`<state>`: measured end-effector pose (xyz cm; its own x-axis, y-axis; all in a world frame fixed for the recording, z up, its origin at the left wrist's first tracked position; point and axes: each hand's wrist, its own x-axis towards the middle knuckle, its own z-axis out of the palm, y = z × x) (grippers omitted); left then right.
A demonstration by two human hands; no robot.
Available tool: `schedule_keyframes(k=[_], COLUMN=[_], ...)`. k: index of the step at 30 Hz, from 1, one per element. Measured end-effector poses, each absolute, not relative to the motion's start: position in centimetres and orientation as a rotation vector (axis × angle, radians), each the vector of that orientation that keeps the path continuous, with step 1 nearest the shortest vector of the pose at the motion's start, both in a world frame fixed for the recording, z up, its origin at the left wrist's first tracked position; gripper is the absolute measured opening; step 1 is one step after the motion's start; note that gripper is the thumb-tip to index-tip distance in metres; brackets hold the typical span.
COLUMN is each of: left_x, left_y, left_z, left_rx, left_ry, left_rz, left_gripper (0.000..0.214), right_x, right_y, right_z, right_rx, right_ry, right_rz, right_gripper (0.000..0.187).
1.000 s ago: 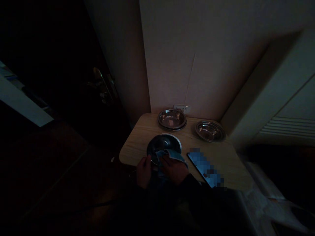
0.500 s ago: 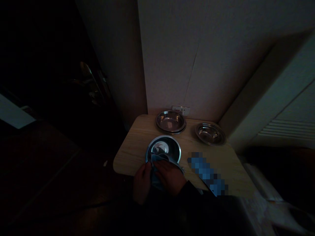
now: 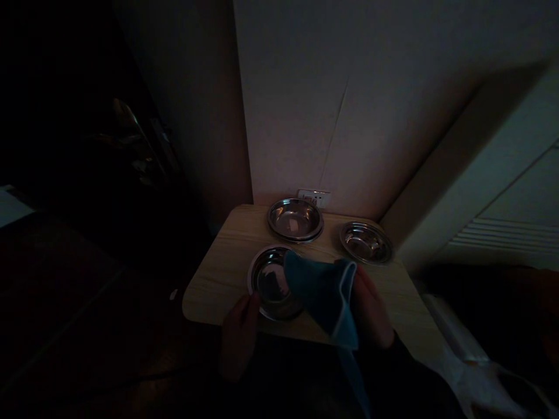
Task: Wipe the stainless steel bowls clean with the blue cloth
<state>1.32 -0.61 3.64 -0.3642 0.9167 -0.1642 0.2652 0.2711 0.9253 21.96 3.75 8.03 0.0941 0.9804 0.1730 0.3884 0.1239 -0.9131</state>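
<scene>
A steel bowl (image 3: 271, 282) sits near the front edge of a small wooden table (image 3: 222, 265). My left hand (image 3: 238, 334) grips the bowl's near rim. My right hand (image 3: 371, 308) is raised just right of the bowl and holds a blue cloth (image 3: 325, 291), which hangs spread over the bowl's right side and trails down below the table edge. The scene is very dark.
A stack of steel bowls (image 3: 296, 219) stands at the back of the table, a single steel bowl (image 3: 365, 242) at the back right. A wall socket (image 3: 313, 198) is behind them. A white cabinet (image 3: 502, 203) stands to the right; a dark doorway lies left.
My right hand has lifted the cloth out of the bowl and moved right, spreading it. The cloth and hand now cover the spot where a blurred flat object lay.
</scene>
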Motion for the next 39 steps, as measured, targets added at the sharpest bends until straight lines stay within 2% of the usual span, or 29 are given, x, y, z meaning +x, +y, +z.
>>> schedule_keyframes(k=[3, 10, 15, 19, 22, 25, 26, 29, 32, 36, 38, 39], left_x=[1.2, 0.0, -0.9, -0.8, 0.1, 1.2, 1.5, 1.8, 1.3, 0.4, 0.4, 0.5], left_y=[-0.7, 0.3, 1.4, 1.2, 0.8, 0.8, 0.9, 1.2, 1.4, 1.8, 2.2, 2.4], left_z=[3.8, 4.0, 4.1, 5.6, 7.2, 8.5, 8.8, 9.8, 10.7, 11.3, 11.2, 11.0], left_rx=[1.088, 1.100, 1.178, 1.256, 1.251, 1.109, 1.048, 0.960, 0.990, 0.919, 0.795, 0.754], left_ry=[1.803, 1.831, 1.775, 2.077, 2.187, 1.767, 1.654, 1.512, 1.571, 1.573, 1.513, 1.474], left_rz=[1.081, 1.014, 0.791, 0.597, 0.922, 1.088, 1.092, 1.071, 1.114, 1.172, 1.197, 1.189], left_gripper=[0.039, 0.039, 0.038, 0.034, 0.038, 0.060, 0.061, 0.051, 0.037, 0.044, 0.051, 0.052], right_x=[21.4, 19.5, 19.1, 18.8, 18.4, 17.8, 17.6, 17.6, 18.5, 20.4, 20.7, 20.6], right_y=[3.8, 3.8, 5.3, 6.1, 6.1, 5.8, 5.6, 5.0, 4.7, 5.0, 5.1, 5.1], right_z=[8.2, 8.2, 8.2, 8.1, 8.4, 8.9, 9.1, 9.7, 10.4, 11.3, 11.5, 11.4], right_rx=[-1.400, -1.423, -1.507, -1.460, -1.381, -1.307, -1.289, -1.227, -1.100, -0.972, -0.979, -0.997], right_ry=[-1.391, -1.639, -1.679, -1.663, -1.589, -1.426, -1.366, -1.288, -1.491, -1.840, -1.845, -1.789], right_rz=[0.991, 0.668, 0.770, 0.836, 0.912, 1.003, 1.033, 1.148, 1.250, 1.117, 1.190, 1.259], right_gripper=[0.030, 0.019, 0.019, 0.020, 0.022, 0.025, 0.026, 0.029, 0.029, 0.016, 0.009, 0.011])
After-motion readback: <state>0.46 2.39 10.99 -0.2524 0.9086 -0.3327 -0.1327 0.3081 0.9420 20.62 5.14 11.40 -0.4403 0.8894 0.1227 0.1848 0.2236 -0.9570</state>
